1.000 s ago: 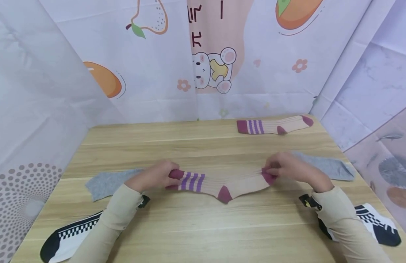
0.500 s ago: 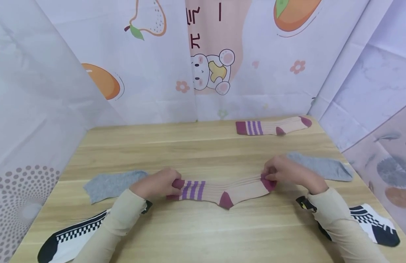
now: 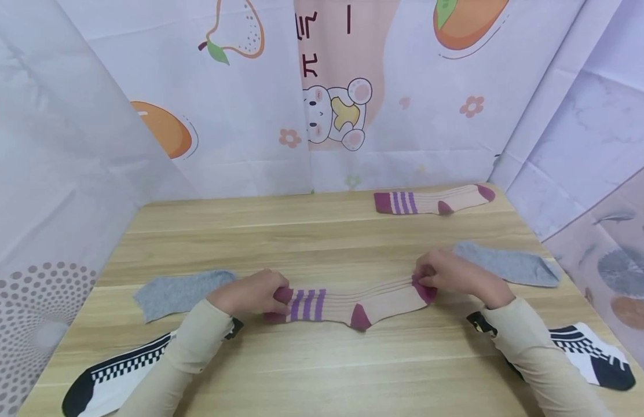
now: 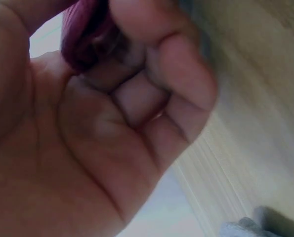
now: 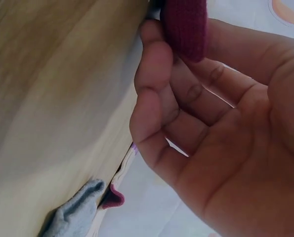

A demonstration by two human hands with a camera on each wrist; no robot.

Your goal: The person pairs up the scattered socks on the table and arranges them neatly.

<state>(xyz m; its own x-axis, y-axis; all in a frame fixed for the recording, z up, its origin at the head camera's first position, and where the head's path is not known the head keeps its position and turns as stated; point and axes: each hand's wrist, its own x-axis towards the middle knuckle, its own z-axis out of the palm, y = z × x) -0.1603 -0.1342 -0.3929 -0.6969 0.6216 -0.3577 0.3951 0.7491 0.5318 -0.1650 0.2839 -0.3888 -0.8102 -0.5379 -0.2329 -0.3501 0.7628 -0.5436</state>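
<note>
A cream sock [image 3: 390, 298] with maroon cuff, heel and toe and purple stripes stretches between both hands, low over the wooden table. My left hand [image 3: 252, 291] pinches its maroon cuff [image 4: 80, 37] between thumb and curled fingers. At the other end my right hand [image 3: 454, 272] pinches the maroon toe [image 5: 186, 29]. The sock's heel points toward me. A matching striped sock [image 3: 426, 200] lies flat near the back right edge of the table.
Grey socks lie on both sides, one by the left hand [image 3: 178, 294] and another behind the right hand [image 3: 509, 264]. Black-and-white socks lie in front, one at left [image 3: 119, 370] and one at right [image 3: 595, 359], each partly behind a sleeve. Printed curtains surround the table [image 3: 322, 370].
Both hands keep their pinch on the striped sock. The sock has come slightly lower in the view, toward me. The other socks stay where they are.
</note>
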